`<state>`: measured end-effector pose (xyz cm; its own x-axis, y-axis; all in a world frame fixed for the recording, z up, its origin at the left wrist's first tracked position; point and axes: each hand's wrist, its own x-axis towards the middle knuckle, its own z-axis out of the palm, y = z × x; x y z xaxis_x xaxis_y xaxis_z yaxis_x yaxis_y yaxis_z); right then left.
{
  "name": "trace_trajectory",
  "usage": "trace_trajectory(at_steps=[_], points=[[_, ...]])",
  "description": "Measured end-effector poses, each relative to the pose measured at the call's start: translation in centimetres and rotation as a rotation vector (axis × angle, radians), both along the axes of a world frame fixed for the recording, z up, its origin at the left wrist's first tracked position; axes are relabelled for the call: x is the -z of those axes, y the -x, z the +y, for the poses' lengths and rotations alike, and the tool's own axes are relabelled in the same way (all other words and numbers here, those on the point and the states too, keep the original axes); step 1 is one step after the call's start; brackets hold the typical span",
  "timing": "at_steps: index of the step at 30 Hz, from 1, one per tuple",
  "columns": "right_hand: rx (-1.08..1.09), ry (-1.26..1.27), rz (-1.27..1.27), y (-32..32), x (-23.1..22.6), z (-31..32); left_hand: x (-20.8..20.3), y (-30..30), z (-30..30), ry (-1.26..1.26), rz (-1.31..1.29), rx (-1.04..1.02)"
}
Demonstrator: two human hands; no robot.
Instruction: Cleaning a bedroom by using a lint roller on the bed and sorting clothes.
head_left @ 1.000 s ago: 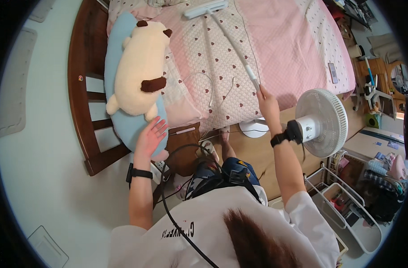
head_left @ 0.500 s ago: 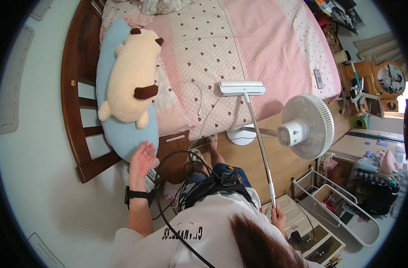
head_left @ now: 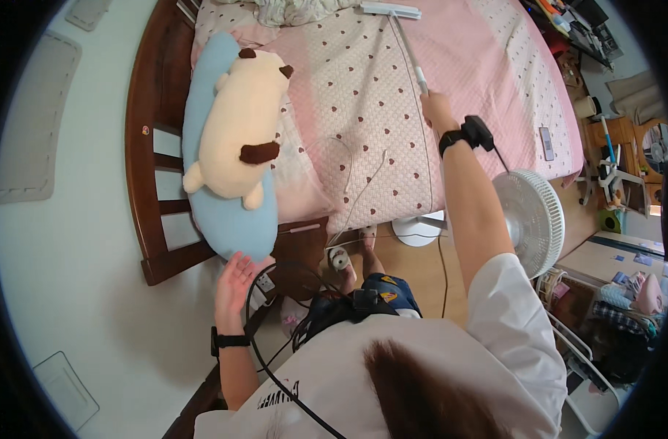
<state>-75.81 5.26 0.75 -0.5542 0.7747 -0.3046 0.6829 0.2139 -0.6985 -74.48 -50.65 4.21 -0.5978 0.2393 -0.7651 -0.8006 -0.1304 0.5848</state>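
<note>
A person in a white shirt works over a bed, the right hand [head_left: 435, 112] clasped around the near end of a long-handled sweeper [head_left: 406, 42]. Its white, bar-shaped head [head_left: 391, 10] lies over the quilt [head_left: 385, 95], out where the heart print meets plain pink; whether it presses into the cloth cannot be told. The left hand [head_left: 235, 282] holds nothing, palm turned up and fingers loosely spread, just beside the lower end of a blue cushion [head_left: 239, 233] that bears a cream plush [head_left: 239, 128]. A white fan [head_left: 537, 223] stands beside the right forearm.

The sweeper looks light but stiff, its weight probably out at the head, so it likely feels tip-heavy at full reach. The slim pole seems smooth and perhaps slippery; the near end offers the surest hold, while the plastic head appears likelier to crack if knocked.
</note>
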Motion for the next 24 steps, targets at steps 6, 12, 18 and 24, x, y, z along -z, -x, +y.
trace_trajectory(at_steps=[6,12,18,24], points=[[-0.195,-0.389,0.201,-14.5,3.1,-4.9,0.1,0.2,0.0,-0.003,-0.028,-0.022],[0.048,0.039,-0.084,-37.4,-4.7,-24.0,2.5,1.1,2.7,-0.093,-0.037,0.094],[0.225,0.284,-0.386,-52.7,-15.4,-35.6,4.6,0.9,7.1,-0.143,-0.053,0.315],[0.282,0.259,-0.237,-53.5,-13.3,-37.5,9.1,-1.7,13.7,-0.006,0.156,0.700]])
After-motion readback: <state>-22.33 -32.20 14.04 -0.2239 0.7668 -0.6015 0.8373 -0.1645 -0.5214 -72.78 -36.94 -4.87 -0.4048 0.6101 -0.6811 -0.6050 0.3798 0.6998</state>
